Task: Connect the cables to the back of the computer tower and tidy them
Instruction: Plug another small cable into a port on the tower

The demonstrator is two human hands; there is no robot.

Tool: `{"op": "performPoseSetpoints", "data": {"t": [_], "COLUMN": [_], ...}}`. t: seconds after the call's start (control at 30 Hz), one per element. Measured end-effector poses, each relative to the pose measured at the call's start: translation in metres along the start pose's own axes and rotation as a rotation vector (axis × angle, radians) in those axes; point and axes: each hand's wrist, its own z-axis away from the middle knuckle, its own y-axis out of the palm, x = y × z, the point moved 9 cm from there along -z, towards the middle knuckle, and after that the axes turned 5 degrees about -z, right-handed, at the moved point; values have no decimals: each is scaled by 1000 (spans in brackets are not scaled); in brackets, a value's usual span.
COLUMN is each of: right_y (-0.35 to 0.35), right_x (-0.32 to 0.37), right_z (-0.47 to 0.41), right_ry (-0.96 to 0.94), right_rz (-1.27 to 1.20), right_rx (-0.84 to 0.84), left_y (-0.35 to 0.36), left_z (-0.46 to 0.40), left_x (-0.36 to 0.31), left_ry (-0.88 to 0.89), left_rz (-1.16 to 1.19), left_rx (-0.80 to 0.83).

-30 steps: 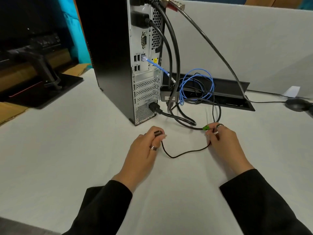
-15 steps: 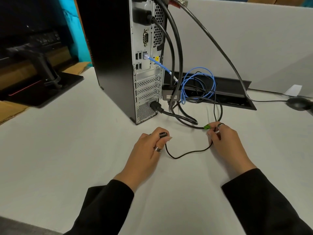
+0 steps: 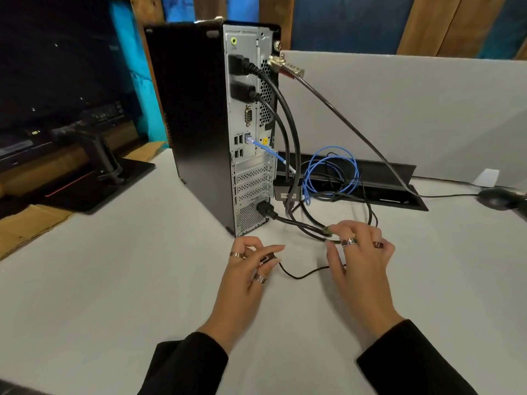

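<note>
A black computer tower stands on the white desk with its back panel facing me. Two thick black cables, a blue network cable and a power cable are plugged in. My left hand pinches the dark plug of a thin black cable, which runs right under my right hand. That hand's fingertips hold a small green plug, thumb spread apart. A green audio port sits at the panel's top.
A lock cable slants from the tower's top into a black desk cable tray. A mouse lies far right. A monitor on its stand base fills the left. A grey divider closes the back.
My view has tilted up, showing the tower's top. My right hand has shifted slightly toward the tower's cables and its thumb has spread. My left hand still holds the dark plug.
</note>
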Motion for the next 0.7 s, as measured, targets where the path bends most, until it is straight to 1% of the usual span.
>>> {"op": "performPoseSetpoints", "data": {"t": [0.13, 0.23, 0.27, 0.3, 0.37, 0.47, 0.57, 0.7], "right_y": [24, 42, 45, 43, 33, 22, 12, 10], "right_x": [33, 47, 54, 61, 72, 81, 90, 99], "right_z": [18, 30, 33, 34, 33, 31, 29, 30], "right_ry": [-32, 95, 103, 84, 57, 72, 3, -102], "right_rz": [-170, -444, -534, -608, -707, -786, -783, -711], "right_rx": [149, 357, 400, 403, 355, 275, 202, 202], "left_y": [-14, -23, -26, -29, -34, -43, -54, -67], "left_z": [8, 12, 12, 12, 11, 8, 4, 1], "left_x": [1, -6, -9, -12, -17, -26, -38, -50], "left_ry": [-79, -90, -92, -99, -106, -107, -63, -11], "left_rz": [47, 69, 83, 105, 142, 189, 176, 70], "left_rx": [-49, -84, -91, -95, -91, -63, -25, 29]}}
